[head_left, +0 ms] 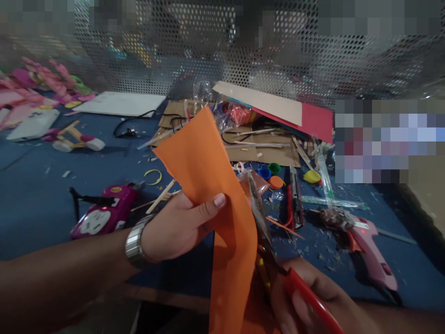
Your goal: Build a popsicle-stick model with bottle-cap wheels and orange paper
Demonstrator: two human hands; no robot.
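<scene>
Left hand (pixel 174 227) pinches the orange sheet (pixel 212 195) near its middle, thumb across the front and fingers behind, holding it up over the blue bench (pixel 38 204). To cut cleanly here, that hand would do best to keep the sheet taut and feed it into the blades, not let it sag. Right hand (pixel 313 297) is closed around the red handles of the scissors (pixel 274 250), whose blades stand at the sheet's right edge; long, steady closures and turning the paper more than the tool should give a smoother line, in my judgement.

Counting from the left: one magenta device (pixel 100 215) with a lit red dot, one white board (pixel 121 103) at the back, one yellow ring (pixel 153 176), three small caps (pixel 270 174) in blue, green and orange, one utility knife (pixel 295 199), one pink glue gun (pixel 371 250). Sticks and scraps are too scattered to count.
</scene>
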